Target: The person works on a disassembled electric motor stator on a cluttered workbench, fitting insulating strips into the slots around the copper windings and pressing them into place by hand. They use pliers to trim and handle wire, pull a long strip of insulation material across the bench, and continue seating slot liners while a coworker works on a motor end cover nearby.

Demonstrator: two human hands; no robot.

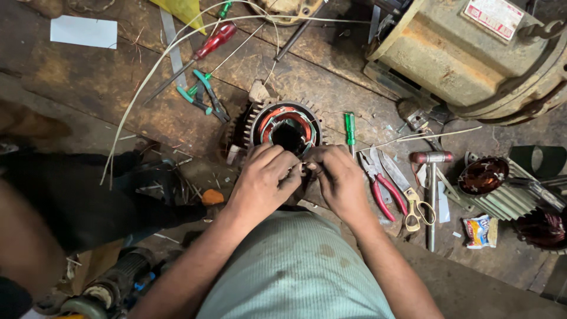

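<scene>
Copper-orange windings (282, 120), red-handled pliers (383, 188), green screwdriver (349, 127), pale striped shirt (295, 269).

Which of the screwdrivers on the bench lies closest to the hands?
The small green-handled screwdriver, just beside the right hand; the red-handled screwdriver lies far off at the top.

A single head-worn camera is looking almost straight down from above the person's chest, taking in the striped shirt (295, 272) at the bottom edge and both forearms running up from there to the left hand (263, 180) and right hand (341, 177) near the middle. It is sitting close, at arm's length from the finned motor stator (286, 127), while the worn wooden workbench (106, 88) is spreading out to the top and sides. With only this one view, no part of the scene is being shared with another.
</scene>
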